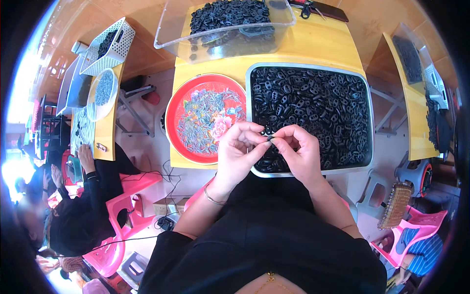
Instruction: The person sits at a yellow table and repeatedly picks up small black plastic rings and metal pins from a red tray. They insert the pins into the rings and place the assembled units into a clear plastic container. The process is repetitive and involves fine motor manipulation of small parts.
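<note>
In front of my chest, my left hand and my right hand meet fingertip to fingertip. Thumb and forefinger of each are closed on one small black plastic piece, mostly hidden by the fingers. It resembles the pieces in the metal tray, small black ovals with two holes, like cord locks. My hands are above that tray's near left corner. Left of it, a round red tray with a flower pattern holds many tiny metal springs; my left hand overlaps its right edge in view.
Behind the trays stands a clear plastic box of black pieces on the yellow table. Pliers lie at the back. At left, another person's hand rests by a side table with a white basket. Pink chairs stand nearby.
</note>
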The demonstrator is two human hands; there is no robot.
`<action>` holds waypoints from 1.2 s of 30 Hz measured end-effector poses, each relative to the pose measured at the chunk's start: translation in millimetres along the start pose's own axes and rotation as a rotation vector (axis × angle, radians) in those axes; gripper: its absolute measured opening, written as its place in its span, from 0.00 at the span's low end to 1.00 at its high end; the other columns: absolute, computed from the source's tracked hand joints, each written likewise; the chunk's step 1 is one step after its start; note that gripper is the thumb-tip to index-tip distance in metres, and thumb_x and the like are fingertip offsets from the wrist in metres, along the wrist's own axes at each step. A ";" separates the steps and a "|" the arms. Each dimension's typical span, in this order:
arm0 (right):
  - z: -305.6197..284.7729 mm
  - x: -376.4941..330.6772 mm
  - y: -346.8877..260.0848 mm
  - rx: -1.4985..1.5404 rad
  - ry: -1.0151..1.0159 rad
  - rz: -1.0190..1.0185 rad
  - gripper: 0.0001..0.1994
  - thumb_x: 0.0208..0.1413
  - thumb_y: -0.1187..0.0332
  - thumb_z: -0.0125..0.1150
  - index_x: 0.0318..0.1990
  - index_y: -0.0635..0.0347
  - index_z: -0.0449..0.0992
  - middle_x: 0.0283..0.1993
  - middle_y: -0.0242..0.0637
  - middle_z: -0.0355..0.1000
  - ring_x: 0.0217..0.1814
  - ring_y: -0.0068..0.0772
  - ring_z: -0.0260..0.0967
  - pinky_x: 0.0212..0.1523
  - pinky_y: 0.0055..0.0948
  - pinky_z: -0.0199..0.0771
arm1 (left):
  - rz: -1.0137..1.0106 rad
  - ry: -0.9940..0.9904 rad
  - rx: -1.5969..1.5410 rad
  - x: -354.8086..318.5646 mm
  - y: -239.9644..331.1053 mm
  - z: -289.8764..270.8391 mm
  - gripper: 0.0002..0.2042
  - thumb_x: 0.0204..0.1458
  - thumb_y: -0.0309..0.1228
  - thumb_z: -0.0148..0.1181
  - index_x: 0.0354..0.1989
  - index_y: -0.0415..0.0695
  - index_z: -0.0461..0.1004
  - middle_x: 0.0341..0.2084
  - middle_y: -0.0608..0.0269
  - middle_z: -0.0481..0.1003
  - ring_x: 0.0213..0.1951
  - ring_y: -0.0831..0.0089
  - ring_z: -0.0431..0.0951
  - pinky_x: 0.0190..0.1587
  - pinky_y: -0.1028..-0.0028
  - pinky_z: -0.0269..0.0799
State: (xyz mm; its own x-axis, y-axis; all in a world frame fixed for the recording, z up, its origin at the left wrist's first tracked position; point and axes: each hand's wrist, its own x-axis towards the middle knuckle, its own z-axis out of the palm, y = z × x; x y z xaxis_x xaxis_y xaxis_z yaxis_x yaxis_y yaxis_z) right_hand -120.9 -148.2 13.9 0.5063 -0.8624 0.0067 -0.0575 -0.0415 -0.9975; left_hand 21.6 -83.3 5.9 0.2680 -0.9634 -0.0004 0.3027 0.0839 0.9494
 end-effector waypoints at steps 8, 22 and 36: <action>-3.8 1.4 7.1 0.365 0.019 0.153 0.04 0.50 0.74 0.57 0.34 0.64 0.72 0.29 0.29 0.71 0.27 0.12 0.65 0.26 0.13 0.66 | -0.091 0.038 -0.035 1.0 2.9 7.4 0.10 0.47 0.18 0.56 0.38 0.38 0.67 0.25 0.68 0.72 0.30 0.83 0.72 0.34 0.84 0.68; -8.7 1.1 6.1 0.218 0.017 0.106 0.04 0.51 0.74 0.57 0.33 0.63 0.70 0.26 0.26 0.69 0.26 0.11 0.64 0.27 0.12 0.65 | 0.114 -0.093 0.604 13.6 8.8 5.7 0.02 0.46 0.21 0.57 0.28 0.37 0.73 0.24 0.65 0.71 0.25 0.82 0.69 0.28 0.81 0.64; -32.2 0.9 6.9 0.322 0.061 0.077 0.09 0.53 0.76 0.51 0.42 0.66 0.69 0.32 0.31 0.68 0.30 0.17 0.66 0.31 0.15 0.66 | 0.492 -0.464 1.730 31.4 -4.0 6.6 0.02 0.39 0.28 0.52 0.22 0.47 0.71 0.21 0.67 0.66 0.33 0.73 0.68 0.39 0.72 0.59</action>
State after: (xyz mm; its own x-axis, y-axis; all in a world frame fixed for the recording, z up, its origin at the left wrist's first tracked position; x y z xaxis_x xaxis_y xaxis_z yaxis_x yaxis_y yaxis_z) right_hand -148.5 -165.6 9.3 0.4577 -0.8859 -0.0752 0.1863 0.1783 -0.9662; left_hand 22.8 -115.6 4.3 -0.3001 -0.9447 0.1323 -0.9488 0.3100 0.0614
